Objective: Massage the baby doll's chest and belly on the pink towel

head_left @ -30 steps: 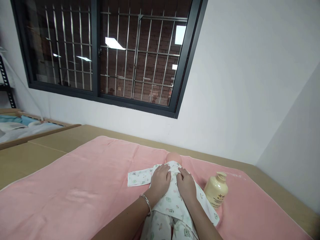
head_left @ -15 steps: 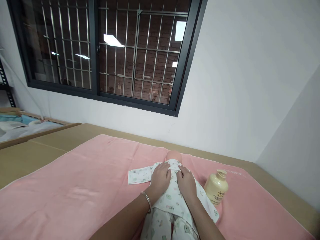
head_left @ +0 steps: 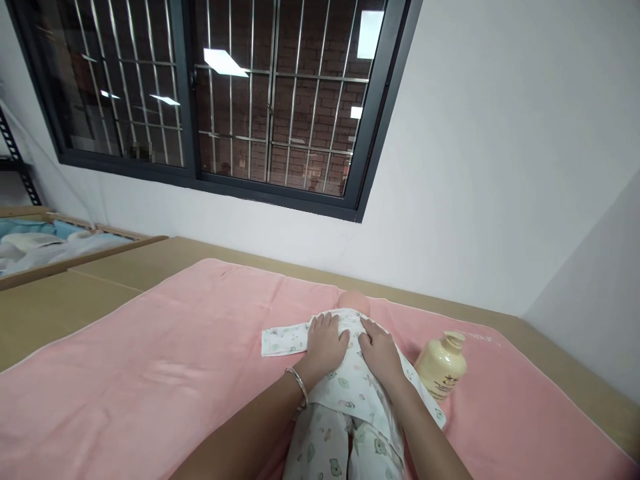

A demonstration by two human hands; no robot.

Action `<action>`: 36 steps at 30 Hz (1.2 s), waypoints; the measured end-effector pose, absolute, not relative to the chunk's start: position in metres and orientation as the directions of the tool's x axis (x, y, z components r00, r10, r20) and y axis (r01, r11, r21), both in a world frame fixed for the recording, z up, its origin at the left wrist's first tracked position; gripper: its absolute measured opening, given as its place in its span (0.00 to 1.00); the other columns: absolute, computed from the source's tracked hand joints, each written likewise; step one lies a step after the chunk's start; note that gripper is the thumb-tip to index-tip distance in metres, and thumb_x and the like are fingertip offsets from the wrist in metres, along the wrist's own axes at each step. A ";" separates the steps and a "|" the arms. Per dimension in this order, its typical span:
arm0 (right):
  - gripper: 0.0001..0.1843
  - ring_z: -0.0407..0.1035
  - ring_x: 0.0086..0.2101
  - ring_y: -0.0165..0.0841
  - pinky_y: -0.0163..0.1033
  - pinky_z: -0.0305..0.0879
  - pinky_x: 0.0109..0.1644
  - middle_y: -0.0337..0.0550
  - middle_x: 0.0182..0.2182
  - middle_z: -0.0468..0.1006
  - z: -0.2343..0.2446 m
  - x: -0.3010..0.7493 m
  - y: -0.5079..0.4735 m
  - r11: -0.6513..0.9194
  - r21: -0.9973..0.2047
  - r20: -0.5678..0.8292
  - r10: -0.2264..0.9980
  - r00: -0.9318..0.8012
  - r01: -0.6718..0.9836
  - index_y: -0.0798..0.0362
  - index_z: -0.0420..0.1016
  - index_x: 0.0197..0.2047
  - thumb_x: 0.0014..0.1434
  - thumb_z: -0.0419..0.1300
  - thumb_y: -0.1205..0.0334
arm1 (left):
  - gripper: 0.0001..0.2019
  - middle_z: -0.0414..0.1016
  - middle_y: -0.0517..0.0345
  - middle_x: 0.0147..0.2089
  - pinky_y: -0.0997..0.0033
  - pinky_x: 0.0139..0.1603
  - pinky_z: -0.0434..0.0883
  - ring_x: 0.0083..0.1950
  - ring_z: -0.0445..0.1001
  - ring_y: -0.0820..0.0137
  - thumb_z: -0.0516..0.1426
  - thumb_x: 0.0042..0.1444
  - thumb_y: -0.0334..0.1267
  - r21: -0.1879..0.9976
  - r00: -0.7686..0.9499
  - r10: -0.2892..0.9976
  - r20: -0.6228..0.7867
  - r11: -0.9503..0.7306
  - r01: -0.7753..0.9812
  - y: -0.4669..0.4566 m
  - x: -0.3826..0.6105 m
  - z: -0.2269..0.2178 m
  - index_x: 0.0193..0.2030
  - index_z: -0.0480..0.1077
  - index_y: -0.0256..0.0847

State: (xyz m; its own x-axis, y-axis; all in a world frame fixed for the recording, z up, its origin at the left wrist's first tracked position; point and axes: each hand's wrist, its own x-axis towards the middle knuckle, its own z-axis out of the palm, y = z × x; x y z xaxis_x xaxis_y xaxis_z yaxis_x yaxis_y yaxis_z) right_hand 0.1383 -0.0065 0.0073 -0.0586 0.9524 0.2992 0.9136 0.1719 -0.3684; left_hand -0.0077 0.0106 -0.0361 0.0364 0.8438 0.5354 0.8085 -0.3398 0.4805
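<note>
A baby doll [head_left: 354, 302] lies on a pink blanket [head_left: 200, 373], dressed in a white printed top [head_left: 345, 387] and matching trousers [head_left: 320, 443]. Only part of its head shows beyond the collar. My left hand [head_left: 327, 343] rests flat on the left side of the doll's chest, fingers stretched out, a silver bangle on the wrist. Flat on the right side of the chest lies my right hand [head_left: 383, 353], its fingers open too. One sleeve [head_left: 285, 340] stretches out to the left; the other sleeve lies partly under my right forearm.
A cream pump-top bottle [head_left: 443, 365] stands on the blanket just right of the doll. The blanket covers a tan tabletop [head_left: 105, 290] against a white wall. A barred window [head_left: 270, 100] is above. At the far left is a wooden-edged crib [head_left: 65, 250] with bedding.
The camera view has shifted slightly, so the doll and bottle appear a bit higher and further right. Both hands stay on the chest, with the fingers slightly repositioned.
</note>
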 end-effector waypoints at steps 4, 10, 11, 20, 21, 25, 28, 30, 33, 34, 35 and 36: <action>0.28 0.57 0.62 0.34 0.42 0.50 0.66 0.45 0.61 0.68 0.008 0.140 -0.004 0.206 -0.379 0.300 0.949 -0.091 0.902 0.52 0.68 0.62 0.61 0.44 0.64 | 0.17 0.72 0.49 0.58 0.53 0.64 0.61 0.61 0.67 0.59 0.47 0.64 0.39 0.474 0.119 0.812 0.571 -0.444 0.761 0.010 -0.007 -0.034 0.56 0.68 0.41; 0.27 0.63 0.59 0.38 0.41 0.55 0.62 0.51 0.58 0.71 0.014 0.126 -0.017 0.160 -0.312 0.326 0.944 -0.053 0.937 0.55 0.73 0.58 0.60 0.44 0.67 | 0.13 0.77 0.54 0.49 0.60 0.56 0.69 0.52 0.73 0.64 0.47 0.64 0.34 0.509 0.073 0.767 0.637 -0.490 0.708 -0.002 -0.007 -0.028 0.47 0.72 0.43; 0.26 0.64 0.59 0.39 0.41 0.56 0.61 0.51 0.57 0.72 0.014 0.125 -0.019 0.135 -0.318 0.322 0.946 -0.027 0.938 0.55 0.73 0.58 0.60 0.45 0.67 | 0.13 0.77 0.53 0.47 0.59 0.54 0.70 0.50 0.73 0.63 0.47 0.64 0.35 0.518 0.050 0.774 0.632 -0.469 0.716 -0.004 -0.007 -0.027 0.45 0.72 0.43; 0.30 0.52 0.65 0.39 0.49 0.45 0.67 0.48 0.65 0.62 0.005 0.137 -0.006 0.134 -0.388 0.246 0.968 -0.038 0.912 0.54 0.63 0.65 0.61 0.43 0.63 | 0.17 0.72 0.49 0.58 0.54 0.63 0.63 0.60 0.67 0.60 0.48 0.64 0.40 0.517 0.088 0.805 0.587 -0.456 0.724 0.007 -0.010 -0.032 0.56 0.68 0.41; 0.30 0.52 0.65 0.38 0.49 0.45 0.67 0.47 0.65 0.61 0.005 0.138 -0.005 0.141 -0.390 0.239 0.970 -0.047 0.910 0.54 0.63 0.66 0.61 0.42 0.63 | 0.17 0.72 0.50 0.58 0.54 0.63 0.64 0.60 0.68 0.61 0.48 0.64 0.39 0.517 0.112 0.799 0.591 -0.482 0.708 0.008 -0.011 -0.032 0.56 0.68 0.41; 0.28 0.59 0.61 0.37 0.42 0.51 0.63 0.49 0.60 0.69 0.011 0.132 -0.012 0.169 -0.338 0.287 0.955 -0.070 0.926 0.54 0.69 0.61 0.61 0.43 0.64 | 0.14 0.76 0.53 0.52 0.58 0.58 0.68 0.54 0.71 0.64 0.47 0.64 0.36 0.516 0.117 0.768 0.630 -0.526 0.676 0.004 -0.010 -0.031 0.50 0.71 0.43; 0.23 0.68 0.53 0.39 0.40 0.58 0.57 0.49 0.50 0.77 0.018 0.124 -0.022 0.071 -0.296 0.294 0.956 0.020 0.953 0.52 0.76 0.53 0.62 0.44 0.63 | 0.12 0.77 0.53 0.43 0.60 0.51 0.71 0.47 0.72 0.64 0.47 0.64 0.36 0.510 0.049 0.747 0.663 -0.498 0.701 -0.004 -0.008 -0.030 0.40 0.73 0.43; 0.22 0.71 0.49 0.41 0.41 0.61 0.53 0.49 0.46 0.79 0.018 0.121 -0.025 -0.005 -0.292 0.277 0.957 0.090 0.956 0.50 0.77 0.49 0.62 0.45 0.62 | 0.12 0.76 0.53 0.40 0.60 0.48 0.71 0.45 0.72 0.63 0.48 0.64 0.36 0.516 0.000 0.743 0.670 -0.465 0.719 -0.007 -0.008 -0.030 0.37 0.72 0.43; 0.24 0.67 0.55 0.41 0.43 0.60 0.57 0.50 0.53 0.76 0.013 0.126 -0.019 0.009 -0.320 0.293 0.952 0.090 0.947 0.52 0.75 0.54 0.61 0.44 0.61 | 0.11 0.76 0.51 0.44 0.58 0.50 0.70 0.49 0.72 0.61 0.49 0.64 0.38 0.534 -0.021 0.771 0.636 -0.421 0.733 -0.005 -0.008 -0.030 0.42 0.72 0.43; 0.26 0.63 0.58 0.40 0.43 0.57 0.60 0.50 0.56 0.73 0.009 0.129 -0.015 0.050 -0.331 0.301 0.952 0.055 0.942 0.53 0.73 0.57 0.61 0.44 0.61 | 0.12 0.76 0.50 0.46 0.57 0.52 0.70 0.51 0.72 0.60 0.49 0.64 0.39 0.535 -0.006 0.785 0.620 -0.416 0.735 -0.003 -0.008 -0.031 0.45 0.72 0.42; 0.27 0.60 0.61 0.39 0.43 0.53 0.63 0.49 0.59 0.69 0.006 0.133 -0.011 0.097 -0.342 0.304 0.953 0.013 0.935 0.55 0.70 0.60 0.61 0.44 0.62 | 0.13 0.75 0.49 0.50 0.55 0.55 0.69 0.54 0.71 0.59 0.49 0.64 0.39 0.531 0.015 0.795 0.606 -0.418 0.737 0.000 -0.009 -0.032 0.49 0.71 0.41; 0.29 0.57 0.63 0.37 0.43 0.50 0.65 0.48 0.62 0.67 0.004 0.137 -0.007 0.138 -0.353 0.300 0.954 -0.028 0.926 0.56 0.68 0.62 0.61 0.43 0.62 | 0.15 0.74 0.49 0.53 0.54 0.59 0.67 0.57 0.69 0.59 0.49 0.63 0.40 0.526 0.039 0.802 0.597 -0.427 0.735 0.003 -0.009 -0.033 0.52 0.70 0.41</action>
